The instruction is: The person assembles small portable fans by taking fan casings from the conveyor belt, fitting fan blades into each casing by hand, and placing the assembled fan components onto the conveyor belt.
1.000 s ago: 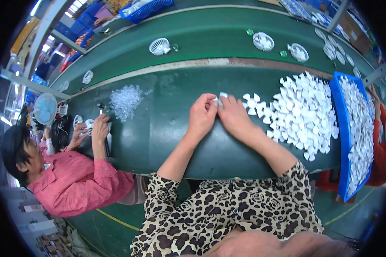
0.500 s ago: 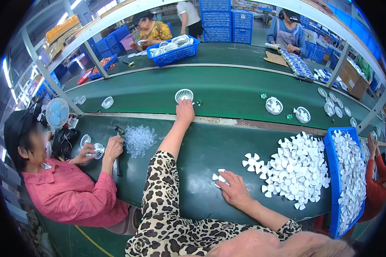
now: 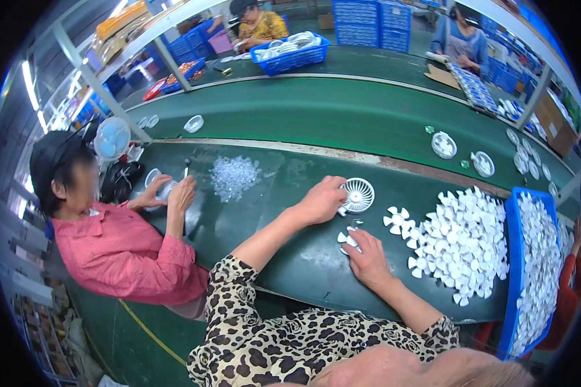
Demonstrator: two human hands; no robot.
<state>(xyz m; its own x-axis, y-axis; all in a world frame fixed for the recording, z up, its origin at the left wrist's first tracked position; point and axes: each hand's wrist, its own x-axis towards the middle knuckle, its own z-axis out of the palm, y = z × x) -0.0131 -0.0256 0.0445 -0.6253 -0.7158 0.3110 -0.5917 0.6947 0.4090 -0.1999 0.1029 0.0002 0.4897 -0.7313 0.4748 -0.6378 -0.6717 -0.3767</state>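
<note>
My left hand [image 3: 323, 200] is closed on the edge of a round white fan housing [image 3: 359, 195] with radial slots, over the green worktable. Just below and in front of it, my right hand [image 3: 370, 261] has its fingers closed on a small white fan blade [image 3: 348, 240] close to the tabletop. The two hands are near each other but apart. To the right of them lies a big heap of white fan blades [image 3: 461, 245], with one loose blade [image 3: 399, 220] at its left edge.
A blue crate [image 3: 515, 277] full of blades stands at the right. Fan housings [image 3: 443, 145] lie on the green conveyor [image 3: 290, 106] beyond the table. A heap of small clear parts [image 3: 234, 177] sits at left, beside a co-worker in a pink shirt [image 3: 122, 258] holding a tool.
My left hand has come back from the conveyor to the table with the fan housing. My right hand stays low with the blade. The view has shifted.
</note>
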